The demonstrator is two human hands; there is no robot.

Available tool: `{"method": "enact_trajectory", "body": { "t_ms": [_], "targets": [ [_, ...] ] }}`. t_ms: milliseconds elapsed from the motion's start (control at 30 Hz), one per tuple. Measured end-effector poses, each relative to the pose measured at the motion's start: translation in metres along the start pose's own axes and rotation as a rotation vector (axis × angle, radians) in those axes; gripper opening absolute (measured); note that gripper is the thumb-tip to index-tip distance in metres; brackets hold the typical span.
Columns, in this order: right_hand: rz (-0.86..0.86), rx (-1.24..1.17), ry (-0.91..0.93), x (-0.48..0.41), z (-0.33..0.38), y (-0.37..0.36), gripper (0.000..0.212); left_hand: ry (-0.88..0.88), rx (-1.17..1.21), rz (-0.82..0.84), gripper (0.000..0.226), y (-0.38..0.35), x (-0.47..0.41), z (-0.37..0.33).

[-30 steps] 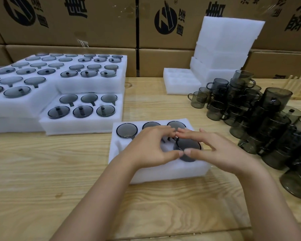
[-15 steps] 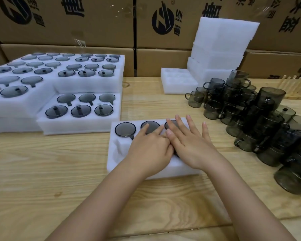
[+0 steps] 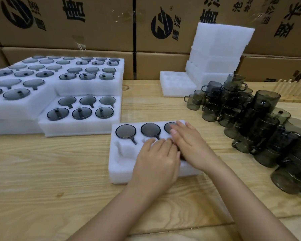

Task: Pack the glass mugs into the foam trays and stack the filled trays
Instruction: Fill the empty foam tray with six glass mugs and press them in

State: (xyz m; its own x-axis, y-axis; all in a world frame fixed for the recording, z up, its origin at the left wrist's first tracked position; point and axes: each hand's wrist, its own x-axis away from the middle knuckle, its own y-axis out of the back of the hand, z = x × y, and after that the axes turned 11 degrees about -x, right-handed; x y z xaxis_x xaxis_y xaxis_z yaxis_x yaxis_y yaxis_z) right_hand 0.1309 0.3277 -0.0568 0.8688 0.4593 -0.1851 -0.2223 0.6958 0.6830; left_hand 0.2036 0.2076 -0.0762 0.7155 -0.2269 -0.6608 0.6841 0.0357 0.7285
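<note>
**Wooden counter, one tray in progress: another mug has gone down**

Pale planks of the counter (image 3: 42, 180) fill the near view, and both forearms reach up across them. A second ago the fingertips of both hands were pinched round a glass mug over the front right pocket of the foam tray (image 3: 115, 171). Now only a dark sliver of that mug shows under the right palm, so I judge it pressed home.

The left hand (image 3: 156, 159) lies palm down over the front middle pocket, its grip apart, fingers straight and side by side on the foam. The right hand (image 3: 191, 145) lies flat against it, grip likewise apart, holding nothing. Its fingertips reach over the rightmost of the back-row mugs (image 3: 126, 131), three dark rounds seated in their pockets.

The front left pocket (image 3: 123, 152) is empty, and I cannot tell what sits under the left hand. This tray therefore needs at least one more mug before it can be stacked.

Further off, filled trays (image 3: 80, 126) are stacked on the left and loose mugs (image 3: 250, 119) are heaped on the right. Empty foam trays (image 3: 215, 54) stand against the cartons (image 3: 64, 40) behind.
</note>
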Motion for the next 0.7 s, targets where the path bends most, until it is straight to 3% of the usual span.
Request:
{"method": "enact_trajectory", "body": {
  "t_ms": [67,100,200,267,367,567,700],
  "targets": [
    [-0.256,-0.130,0.024,0.003,-0.001,0.012,0.034,-0.034,-0.016,-0.057,0.033,-0.003,0.004,0.000],
    [-0.403,-0.072,0.037,0.004,-0.005,0.024,0.032,-0.051,-0.037,-0.074,0.034,-0.005,0.005,0.001],
    [-0.677,0.415,-0.049,0.006,-0.025,0.073,0.036,-0.070,-0.096,-0.099,0.035,-0.009,0.004,0.005],
    [-0.624,0.729,-0.377,0.005,-0.041,0.103,0.043,-0.081,-0.111,-0.134,0.036,-0.014,0.002,0.009],
    [-0.435,0.880,-0.769,0.007,-0.055,0.124,0.048,-0.098,-0.133,-0.127,0.041,-0.018,-0.002,0.011],
    [-0.386,0.972,-0.793,0.005,-0.067,0.129,0.016,-0.098,-0.116,-0.108,0.041,-0.023,-0.005,0.011],
    [-0.472,0.898,-0.688,0.008,-0.059,0.129,0.023,-0.080,-0.047,-0.139,0.041,-0.022,-0.003,0.010]
  ]
}}
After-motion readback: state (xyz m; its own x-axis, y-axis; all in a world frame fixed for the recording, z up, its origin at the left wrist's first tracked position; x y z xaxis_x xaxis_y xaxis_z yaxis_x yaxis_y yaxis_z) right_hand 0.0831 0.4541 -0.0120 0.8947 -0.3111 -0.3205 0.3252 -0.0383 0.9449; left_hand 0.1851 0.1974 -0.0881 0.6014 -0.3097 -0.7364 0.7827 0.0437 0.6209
